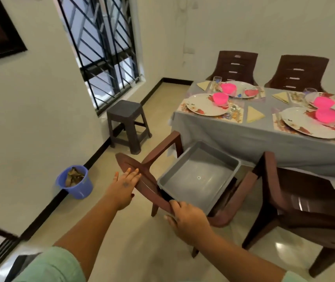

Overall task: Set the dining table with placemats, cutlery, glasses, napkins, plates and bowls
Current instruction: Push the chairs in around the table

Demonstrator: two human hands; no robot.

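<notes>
I see a bright room lit by daylight from the barred window [101,51]. Glare spots shine on the floor [280,246]. Edges bend from the wide lens, and detail is slightly soft throughout.

We find no writing, label, brand, number or sign that can be read anywhere in this view.
</notes>
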